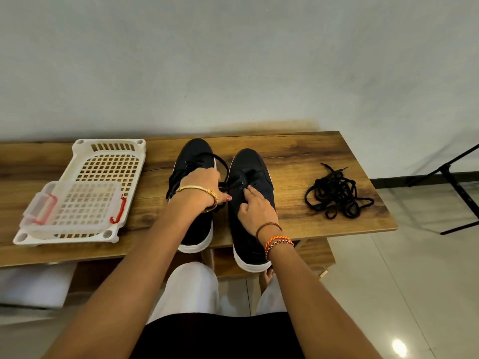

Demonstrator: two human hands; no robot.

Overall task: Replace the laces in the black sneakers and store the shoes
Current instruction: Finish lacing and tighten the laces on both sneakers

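Note:
Two black sneakers with white soles stand side by side on the wooden table [298, 156], toes toward the wall. The left sneaker [193, 156] has a loose black lace looping off its right side. My left hand [204, 183] reaches across it and pinches a black lace [233, 183] over the eyelets of the right sneaker [248, 164]. My right hand [255, 207] rests on the right sneaker's tongue area, index finger pointing at an eyelet, other fingers curled. A tangled pile of black laces [337, 194] lies to the right of the shoes.
A white perforated plastic basket [108, 161] lies at the table's left, with a clear lidded box with red clips [75, 206] on it. A black stand [451, 187] rises from the tiled floor on the right. The wall runs just behind the table.

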